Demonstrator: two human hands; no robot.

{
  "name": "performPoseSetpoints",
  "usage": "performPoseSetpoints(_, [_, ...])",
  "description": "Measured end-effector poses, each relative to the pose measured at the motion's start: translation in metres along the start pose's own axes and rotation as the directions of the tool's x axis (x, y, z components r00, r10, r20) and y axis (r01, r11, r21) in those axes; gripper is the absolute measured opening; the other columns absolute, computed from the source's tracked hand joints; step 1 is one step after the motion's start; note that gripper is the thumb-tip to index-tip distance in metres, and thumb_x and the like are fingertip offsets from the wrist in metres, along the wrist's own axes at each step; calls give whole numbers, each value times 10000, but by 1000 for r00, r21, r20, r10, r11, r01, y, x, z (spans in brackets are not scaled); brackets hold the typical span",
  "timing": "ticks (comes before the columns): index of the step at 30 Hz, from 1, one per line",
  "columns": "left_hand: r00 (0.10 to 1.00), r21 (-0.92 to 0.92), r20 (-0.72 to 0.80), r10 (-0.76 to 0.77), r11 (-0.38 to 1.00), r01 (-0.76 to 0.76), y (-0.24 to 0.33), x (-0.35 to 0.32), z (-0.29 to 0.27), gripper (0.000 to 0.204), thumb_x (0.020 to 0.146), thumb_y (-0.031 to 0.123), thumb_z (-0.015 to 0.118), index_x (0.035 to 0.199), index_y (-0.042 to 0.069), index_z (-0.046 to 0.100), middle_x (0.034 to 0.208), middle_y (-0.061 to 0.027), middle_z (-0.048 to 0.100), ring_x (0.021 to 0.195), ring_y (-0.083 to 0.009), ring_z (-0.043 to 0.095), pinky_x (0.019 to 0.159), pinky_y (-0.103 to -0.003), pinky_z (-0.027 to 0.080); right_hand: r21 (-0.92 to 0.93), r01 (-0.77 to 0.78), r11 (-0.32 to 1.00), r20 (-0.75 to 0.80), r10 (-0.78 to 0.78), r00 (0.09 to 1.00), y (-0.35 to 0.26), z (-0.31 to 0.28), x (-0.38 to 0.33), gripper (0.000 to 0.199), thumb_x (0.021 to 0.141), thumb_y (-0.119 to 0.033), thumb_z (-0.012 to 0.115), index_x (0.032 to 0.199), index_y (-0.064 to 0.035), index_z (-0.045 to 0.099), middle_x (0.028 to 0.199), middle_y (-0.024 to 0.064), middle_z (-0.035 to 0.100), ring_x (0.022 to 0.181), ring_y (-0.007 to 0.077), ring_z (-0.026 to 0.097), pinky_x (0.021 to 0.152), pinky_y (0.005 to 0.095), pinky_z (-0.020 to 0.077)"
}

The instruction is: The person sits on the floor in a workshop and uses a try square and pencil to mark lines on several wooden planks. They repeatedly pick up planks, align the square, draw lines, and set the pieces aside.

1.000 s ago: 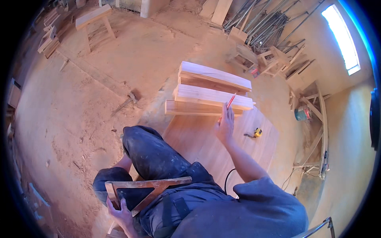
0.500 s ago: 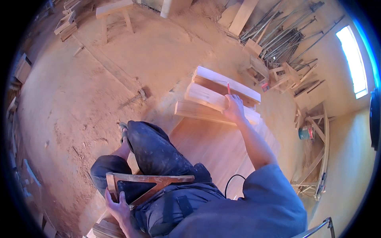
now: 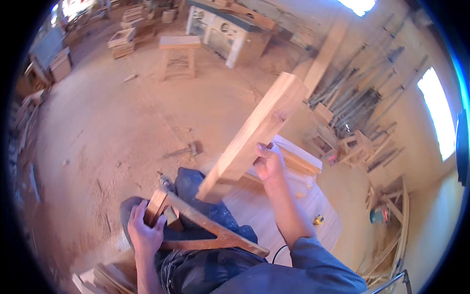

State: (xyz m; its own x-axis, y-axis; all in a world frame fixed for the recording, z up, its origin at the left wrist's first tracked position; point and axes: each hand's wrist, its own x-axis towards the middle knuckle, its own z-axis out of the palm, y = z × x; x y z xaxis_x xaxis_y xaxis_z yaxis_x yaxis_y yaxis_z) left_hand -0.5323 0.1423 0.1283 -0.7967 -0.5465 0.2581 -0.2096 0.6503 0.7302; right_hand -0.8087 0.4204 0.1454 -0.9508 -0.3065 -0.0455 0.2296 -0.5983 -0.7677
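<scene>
My right hand (image 3: 268,161) grips a thick, squared length of timber (image 3: 254,128), raised and tilted, its far end pointing up to the right. The thumb lies across one face and the other fingers are behind it. Down at my lap, my left hand (image 3: 146,230) is closed round the thick end bar of a triangular wooden carpenter's square (image 3: 191,213). Its thin arms stretch across my thighs. Other timber pieces (image 3: 301,154) lie behind my right hand on a pale wooden panel (image 3: 320,198).
A small yellow-and-black object (image 3: 318,219) sits on the panel. On the dusty floor lies a hammer (image 3: 193,148). A wooden stool (image 3: 179,44) and a workbench (image 3: 230,29) stand farther off. Metal clamps (image 3: 360,105) lean at the right wall, near a tin (image 3: 378,215).
My right hand has lifted a timber piece off the pile and tilted it. The red pencil seen by that hand no longer shows. My left hand has raised the square slightly; the view has shifted.
</scene>
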Motion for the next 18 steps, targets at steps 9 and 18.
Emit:
performPoseSetpoints(9, [992,263,125,35,962,-67,28,1,-54,686,733,179,879,1351,36,617,1345,-174,636,1093,-371,686,925,-430,559,268,-309,912,200,261,944,140,63,-61,683,770,-38,812,1399,-8,546,1317,131,653,1267,326,595,1120,505,447])
performPoseSetpoints(18, [839,-128,-94,-535,843,523,-49,-50,-127,604,804,133,844,1350,-17,632,1141,-123,738,1011,-178,694,902,-325,542,317,-480,818,156,454,877,182,72,-97,717,776,10,785,1439,-49,519,1365,137,620,1315,352,560,1160,557,425])
